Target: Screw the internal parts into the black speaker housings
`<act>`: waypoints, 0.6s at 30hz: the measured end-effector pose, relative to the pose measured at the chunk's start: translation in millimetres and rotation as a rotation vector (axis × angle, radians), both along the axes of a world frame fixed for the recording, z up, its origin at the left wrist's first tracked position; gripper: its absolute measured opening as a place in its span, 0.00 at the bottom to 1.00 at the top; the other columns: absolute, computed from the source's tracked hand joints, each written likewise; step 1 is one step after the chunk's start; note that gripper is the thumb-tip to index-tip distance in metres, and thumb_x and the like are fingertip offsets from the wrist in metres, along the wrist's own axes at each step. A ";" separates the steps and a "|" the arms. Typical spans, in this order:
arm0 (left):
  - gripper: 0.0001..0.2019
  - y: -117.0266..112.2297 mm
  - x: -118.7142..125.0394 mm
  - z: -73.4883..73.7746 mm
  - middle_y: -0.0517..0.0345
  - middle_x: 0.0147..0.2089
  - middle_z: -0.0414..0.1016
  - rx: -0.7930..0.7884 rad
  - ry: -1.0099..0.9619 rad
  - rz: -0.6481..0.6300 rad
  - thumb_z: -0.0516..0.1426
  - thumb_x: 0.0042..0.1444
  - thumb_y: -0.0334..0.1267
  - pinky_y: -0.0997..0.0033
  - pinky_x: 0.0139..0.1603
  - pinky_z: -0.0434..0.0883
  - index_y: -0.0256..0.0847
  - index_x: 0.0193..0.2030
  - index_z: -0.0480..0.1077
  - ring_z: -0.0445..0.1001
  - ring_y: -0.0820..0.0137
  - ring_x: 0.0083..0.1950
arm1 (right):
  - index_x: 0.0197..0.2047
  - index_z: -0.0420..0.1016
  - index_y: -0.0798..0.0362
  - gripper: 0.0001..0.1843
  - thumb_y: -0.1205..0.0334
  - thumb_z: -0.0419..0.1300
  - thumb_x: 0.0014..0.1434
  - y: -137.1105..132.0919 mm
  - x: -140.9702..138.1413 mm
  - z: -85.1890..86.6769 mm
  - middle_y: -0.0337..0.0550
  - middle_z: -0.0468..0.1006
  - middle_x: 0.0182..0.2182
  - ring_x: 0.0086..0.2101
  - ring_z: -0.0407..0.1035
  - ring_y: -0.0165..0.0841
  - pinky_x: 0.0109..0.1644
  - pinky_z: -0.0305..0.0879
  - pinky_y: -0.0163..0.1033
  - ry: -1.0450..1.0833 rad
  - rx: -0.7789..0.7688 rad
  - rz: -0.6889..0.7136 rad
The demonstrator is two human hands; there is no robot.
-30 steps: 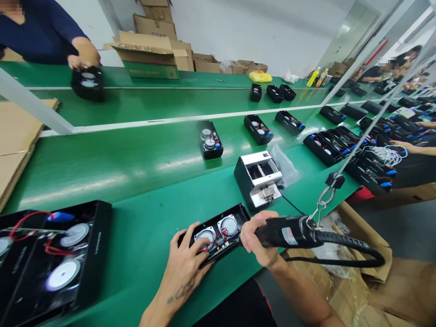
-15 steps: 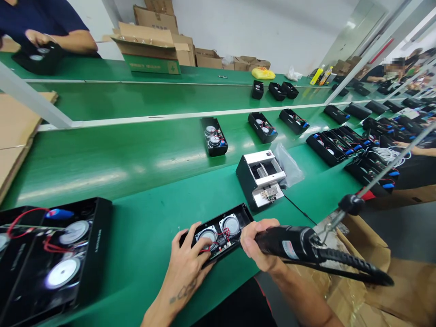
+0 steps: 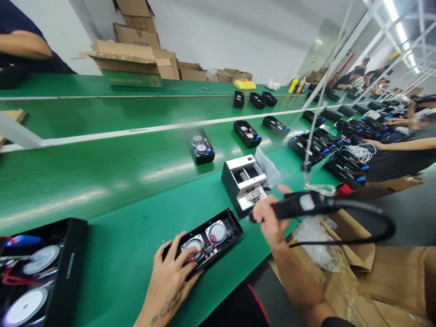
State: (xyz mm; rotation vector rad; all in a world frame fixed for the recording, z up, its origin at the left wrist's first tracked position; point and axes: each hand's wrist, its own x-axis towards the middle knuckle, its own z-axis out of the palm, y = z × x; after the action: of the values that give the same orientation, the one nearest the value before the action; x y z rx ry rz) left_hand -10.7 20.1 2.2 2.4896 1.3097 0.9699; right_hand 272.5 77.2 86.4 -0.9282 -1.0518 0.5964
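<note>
On the green bench lies an open black speaker box (image 3: pixel 231 227) with two round silver-grey speakers and red wires inside. My left hand (image 3: pixel 175 263) grips its left end, the fingers reaching over the far wall onto the near speaker and wires. Raised at the right, my right hand (image 3: pixel 272 215) is closed around a black electric screwdriver (image 3: pixel 296 205), somewhat blurred, with a thick cable looping off its back end. The screwdriver's tip points left, close to the front of a screw feeder (image 3: pixel 243 175) with a silver top. Whether the tip touches the feeder I cannot tell.
More open speaker boxes stand at the lower left (image 3: pixel 61 272) and along the green conveyor (image 3: pixel 136 168). A clear plastic bag (image 3: pixel 269 168) lies behind the feeder. Cardboard (image 3: pixel 391 272) is below right. A hanging rod (image 3: pixel 315 122) holds the screwdriver. Other people work at the sides.
My right hand has lifted the screwdriver away from the speaker box, up and right toward the screw feeder. My left hand stays on the box. The whole view has shifted toward the right.
</note>
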 end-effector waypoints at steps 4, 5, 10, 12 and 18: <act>0.09 2.3 3.1 -2.1 0.59 0.47 0.86 0.011 0.004 0.011 0.64 0.66 0.42 0.45 0.71 0.57 0.51 0.32 0.80 0.69 0.49 0.73 | 0.59 0.65 0.47 0.24 0.53 0.70 0.67 46.1 33.1 20.3 0.21 0.70 0.21 0.17 0.65 0.29 0.29 0.70 0.39 -0.057 0.020 -0.241; 0.09 2.9 3.5 -2.3 0.58 0.47 0.85 0.012 0.022 0.011 0.65 0.66 0.42 0.45 0.71 0.58 0.51 0.33 0.81 0.69 0.49 0.73 | 0.57 0.65 0.48 0.23 0.52 0.70 0.66 53.1 35.8 20.0 0.22 0.71 0.20 0.17 0.65 0.29 0.29 0.70 0.40 -0.087 0.010 -0.241; 0.07 5.1 1.8 -3.8 0.56 0.49 0.85 0.032 0.115 -0.004 0.65 0.65 0.40 0.44 0.70 0.61 0.51 0.34 0.82 0.69 0.48 0.73 | 0.49 0.66 0.48 0.22 0.51 0.73 0.62 58.7 37.6 11.0 0.22 0.71 0.18 0.17 0.65 0.29 0.28 0.70 0.40 -0.136 -0.091 -0.119; 0.06 5.3 1.0 -4.3 0.56 0.50 0.85 0.039 0.136 0.000 0.66 0.64 0.40 0.43 0.69 0.63 0.51 0.34 0.82 0.69 0.47 0.73 | 0.47 0.68 0.48 0.23 0.51 0.75 0.59 50.3 38.5 11.2 0.24 0.71 0.18 0.17 0.64 0.29 0.25 0.67 0.39 -0.147 -0.195 -0.004; 0.05 1.8 3.1 1.2 0.56 0.49 0.85 0.006 0.172 0.009 0.70 0.61 0.41 0.42 0.69 0.63 0.51 0.34 0.82 0.70 0.46 0.73 | 0.56 0.66 0.45 0.22 0.56 0.72 0.66 -4.2 5.1 9.5 0.20 0.68 0.20 0.14 0.58 0.25 0.19 0.59 0.34 0.087 -0.220 0.411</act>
State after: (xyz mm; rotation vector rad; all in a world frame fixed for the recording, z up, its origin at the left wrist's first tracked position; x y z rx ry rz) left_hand -7.7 21.9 3.4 2.6243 1.3684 0.7766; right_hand 277.6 73.0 95.9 -0.8698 -1.1211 1.1025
